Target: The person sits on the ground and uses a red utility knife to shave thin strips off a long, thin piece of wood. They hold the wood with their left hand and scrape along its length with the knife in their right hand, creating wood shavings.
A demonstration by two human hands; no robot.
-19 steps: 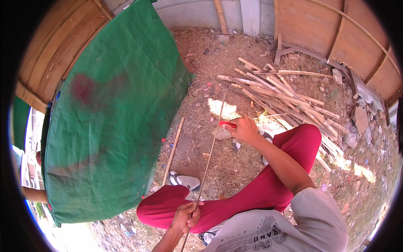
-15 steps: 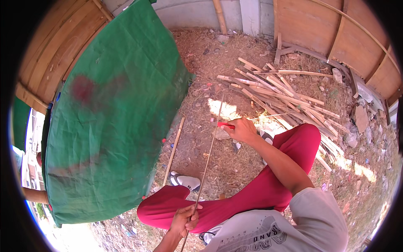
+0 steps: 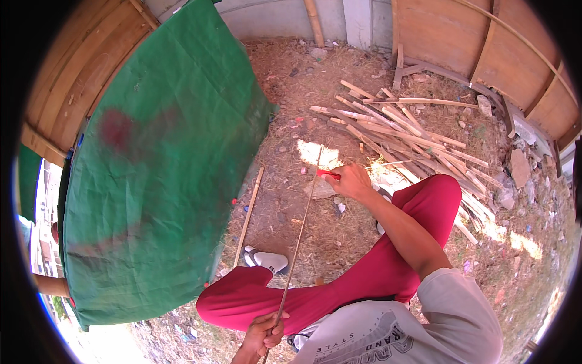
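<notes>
My left hand (image 3: pixel 265 332) is closed around the lower part of a long thin bamboo stick (image 3: pixel 293 255), which slants away from me over my lap. Its far tip stands above a sunlit patch of ground. Just short of that tip, my right hand (image 3: pixel 351 181) grips a small red-handled tool (image 3: pixel 328 174). The tool touches or nearly touches the stick; any blade is too small to make out. My right arm reaches forward over my bent leg in dark red trousers.
A heap of split bamboo strips (image 3: pixel 418 136) lies ahead to the right. One bamboo strip (image 3: pixel 249 215) rests near my left foot. A large green tarp (image 3: pixel 163 164) stands at the left, a person's forearm (image 3: pixel 51 285) beyond it. Wooden panels (image 3: pixel 451 39) and rubble (image 3: pixel 520 167) edge the right side.
My left hand has drawn back toward me with the stick, so its far tip is nearer. The red-handled tool now sits closer to that tip; my right hand has barely moved.
</notes>
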